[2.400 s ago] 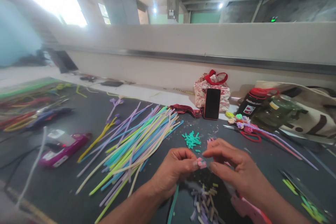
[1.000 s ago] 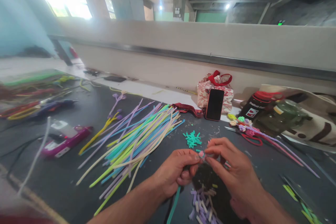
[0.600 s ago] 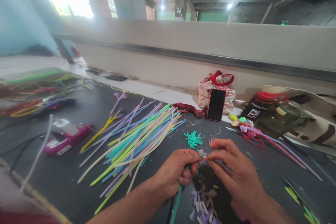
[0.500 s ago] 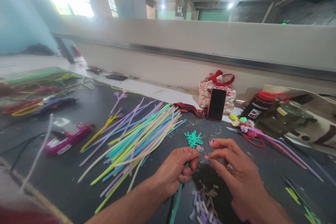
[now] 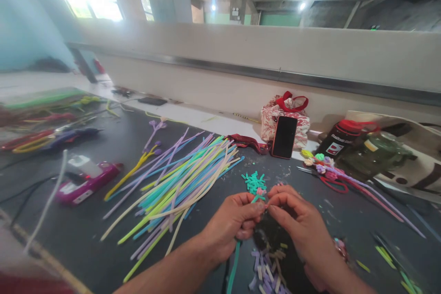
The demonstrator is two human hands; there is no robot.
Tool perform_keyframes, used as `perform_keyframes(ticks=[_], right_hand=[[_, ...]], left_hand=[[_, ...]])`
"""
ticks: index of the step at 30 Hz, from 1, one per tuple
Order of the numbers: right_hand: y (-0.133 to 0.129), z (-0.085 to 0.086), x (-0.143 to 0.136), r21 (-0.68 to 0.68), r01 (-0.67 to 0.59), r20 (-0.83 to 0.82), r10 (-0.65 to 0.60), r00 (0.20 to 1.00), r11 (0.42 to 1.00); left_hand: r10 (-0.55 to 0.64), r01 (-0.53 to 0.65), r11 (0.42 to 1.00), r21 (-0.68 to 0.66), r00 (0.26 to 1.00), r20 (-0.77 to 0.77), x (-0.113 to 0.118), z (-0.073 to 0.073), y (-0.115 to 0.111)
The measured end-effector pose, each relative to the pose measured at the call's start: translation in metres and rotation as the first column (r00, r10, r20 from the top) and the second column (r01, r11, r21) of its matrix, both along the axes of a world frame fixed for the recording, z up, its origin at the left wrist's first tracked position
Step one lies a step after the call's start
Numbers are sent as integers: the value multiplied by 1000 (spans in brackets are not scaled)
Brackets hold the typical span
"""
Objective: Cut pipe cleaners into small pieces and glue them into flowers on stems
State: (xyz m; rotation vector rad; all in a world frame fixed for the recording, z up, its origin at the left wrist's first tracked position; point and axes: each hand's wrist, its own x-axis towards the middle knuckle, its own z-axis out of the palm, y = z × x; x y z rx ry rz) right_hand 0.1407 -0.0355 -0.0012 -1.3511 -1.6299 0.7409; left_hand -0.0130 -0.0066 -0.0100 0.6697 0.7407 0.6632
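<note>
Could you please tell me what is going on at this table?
A person is working with both hands on small craft pieces. The left hand grips a teal strip, with a small pink piece just above its fingertips. The right hand meets it there; what it pinches is too small to tell. Short teal pieces lie just beyond the hands, and many long pastel strips lie to their left.

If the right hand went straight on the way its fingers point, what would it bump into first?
Probably the left hand, which pinches a small pink-and-teal piece just ahead of the right hand, though depth is unclear.
</note>
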Motion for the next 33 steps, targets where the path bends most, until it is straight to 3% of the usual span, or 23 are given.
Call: perform_keyframes(ticks=[3,6,12,17,21,24,33], right_hand=[[-1,-3,-1,-168,-32,-207,-3,978,985],[-4,-7,-3,-349,-120,-428,-45,902,930],[-7,-1,-6,-470,-236,-586,-100,804,851],[-5,-6,-3,-456,-216,-570,-97,816,863],[-2,-12,2,-415,-83,-504,-153,850,906],[-1,-11,4,-436,-2,-475,-229,850,900],[-8,-8,0,-415,-143,-529,-110,842,898]], left_hand=[[8,-7,1000,13,1000,-27,1,1,-1],[11,-10,1000,20,999,-38,2,1,-1],[-4,5,1000,22,999,-40,2,-1,-2],[7,-6,999,34,999,-35,2,2,-2],[-8,10,999,42,999,-40,2,3,0],[-9,10,999,46,999,-39,2,2,0],[-19,21,998,56,999,-41,2,1,-2]])
